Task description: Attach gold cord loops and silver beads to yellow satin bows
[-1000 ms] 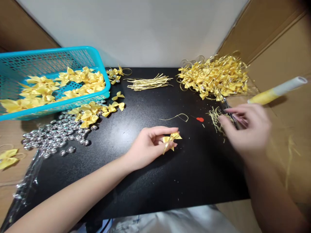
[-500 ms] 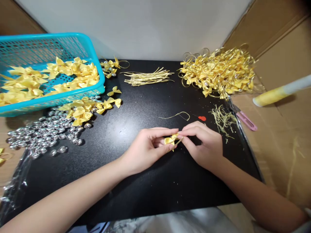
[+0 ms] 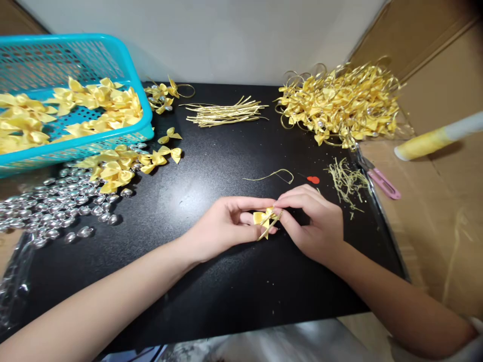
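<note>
A yellow ribbon bow (image 3: 263, 219) is held over the front half of the black table by my left hand (image 3: 230, 221), its fingers and thumb closed around the bow's left side. My right hand (image 3: 315, 218) pinches a thin gold cord (image 3: 265, 231) at the bow's right edge, fingertips pressed together. The cord slants down across the bow. Just behind the hands lie a loose piece of gold cord (image 3: 269, 176) and a needle threader with a red end (image 3: 313, 179). What sits under the fingertips is hidden.
A turquoise basket (image 3: 124, 60) of yellow bows stands back left, with silver beads (image 3: 56, 206) and loose bows (image 3: 113, 168) before it. Gold cords (image 3: 226, 111) lie at the back. Right are finished bows with loops (image 3: 339, 105), cord scraps (image 3: 345, 181) and pink-handled snips (image 3: 384, 183).
The view has shifted slightly, moving the basket left and up. More of the bow and the gold cord across it now shows, and my left thumb has drawn back a little.
</note>
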A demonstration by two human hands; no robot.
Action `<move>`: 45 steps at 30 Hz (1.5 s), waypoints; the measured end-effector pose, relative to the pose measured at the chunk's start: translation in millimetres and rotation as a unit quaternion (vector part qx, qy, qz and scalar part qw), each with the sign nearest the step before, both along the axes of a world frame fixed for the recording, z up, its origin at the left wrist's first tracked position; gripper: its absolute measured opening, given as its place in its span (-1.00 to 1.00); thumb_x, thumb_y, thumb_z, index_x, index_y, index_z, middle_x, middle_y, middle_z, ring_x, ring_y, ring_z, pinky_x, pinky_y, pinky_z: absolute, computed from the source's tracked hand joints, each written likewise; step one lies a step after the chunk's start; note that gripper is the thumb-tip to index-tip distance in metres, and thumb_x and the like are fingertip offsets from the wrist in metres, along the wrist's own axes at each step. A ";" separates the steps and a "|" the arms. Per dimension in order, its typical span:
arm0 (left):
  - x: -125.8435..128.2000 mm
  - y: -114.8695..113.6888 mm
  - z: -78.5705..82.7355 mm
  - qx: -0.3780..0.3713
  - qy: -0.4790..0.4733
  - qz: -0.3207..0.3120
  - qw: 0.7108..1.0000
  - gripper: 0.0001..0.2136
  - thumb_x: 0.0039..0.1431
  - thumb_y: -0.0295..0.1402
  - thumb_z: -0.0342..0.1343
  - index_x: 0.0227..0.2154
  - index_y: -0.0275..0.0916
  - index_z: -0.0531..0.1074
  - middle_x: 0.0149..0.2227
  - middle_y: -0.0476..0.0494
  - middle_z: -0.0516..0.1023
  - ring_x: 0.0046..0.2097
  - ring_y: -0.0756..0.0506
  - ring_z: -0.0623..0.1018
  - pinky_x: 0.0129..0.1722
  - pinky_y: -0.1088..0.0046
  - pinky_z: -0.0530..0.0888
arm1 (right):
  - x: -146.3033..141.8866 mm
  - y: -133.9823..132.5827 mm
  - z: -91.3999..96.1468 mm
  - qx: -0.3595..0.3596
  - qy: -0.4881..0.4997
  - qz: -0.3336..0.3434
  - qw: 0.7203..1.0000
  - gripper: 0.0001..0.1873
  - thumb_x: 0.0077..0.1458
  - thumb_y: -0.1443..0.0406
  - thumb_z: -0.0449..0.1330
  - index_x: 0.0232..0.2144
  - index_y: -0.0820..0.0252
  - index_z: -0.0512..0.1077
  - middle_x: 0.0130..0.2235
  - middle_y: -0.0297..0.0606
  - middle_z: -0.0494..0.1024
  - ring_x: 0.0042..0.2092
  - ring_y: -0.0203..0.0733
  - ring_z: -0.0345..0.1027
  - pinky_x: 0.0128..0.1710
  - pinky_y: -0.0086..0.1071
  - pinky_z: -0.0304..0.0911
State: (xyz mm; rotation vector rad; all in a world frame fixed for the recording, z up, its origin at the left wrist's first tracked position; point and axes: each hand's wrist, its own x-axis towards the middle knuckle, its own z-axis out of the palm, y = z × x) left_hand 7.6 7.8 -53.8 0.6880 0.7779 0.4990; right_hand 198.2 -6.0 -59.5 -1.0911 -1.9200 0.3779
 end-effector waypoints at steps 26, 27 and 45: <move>-0.9 -0.2 -2.0 -0.028 -0.073 -0.008 0.997 -0.67 0.05 -0.63 0.24 -0.11 -0.22 0.58 -0.34 -0.11 0.70 -0.26 0.02 0.68 -0.22 0.64 0.53 | 13.8 -0.3 10.2 0.067 -0.102 0.099 0.988 -0.80 0.01 0.42 0.11 -0.40 0.09 0.51 -0.11 -0.26 0.50 -0.13 -0.08 0.28 -0.07 -0.08 0.18; -1.1 -0.6 -1.5 -0.020 -0.062 -0.012 0.998 -0.66 0.06 -0.63 0.23 -0.10 -0.22 0.57 -0.34 -0.10 0.70 -0.26 0.03 0.67 -0.21 0.64 0.52 | 14.0 -0.9 10.5 0.067 -0.097 0.102 0.988 -0.80 0.01 0.42 0.10 -0.42 0.09 0.50 -0.10 -0.26 0.49 -0.12 -0.08 0.27 -0.07 -0.07 0.17; -2.8 -2.8 2.8 0.436 0.172 0.032 0.883 -0.61 0.14 -0.56 0.11 0.03 -0.18 0.51 0.08 -0.23 0.53 -0.07 -0.10 0.61 -0.23 0.51 0.58 | 10.8 -1.8 4.1 0.082 -0.104 0.075 0.988 -0.85 -0.06 0.40 0.25 -0.39 0.03 0.50 0.02 -0.25 0.50 0.01 0.01 0.32 0.04 0.02 0.23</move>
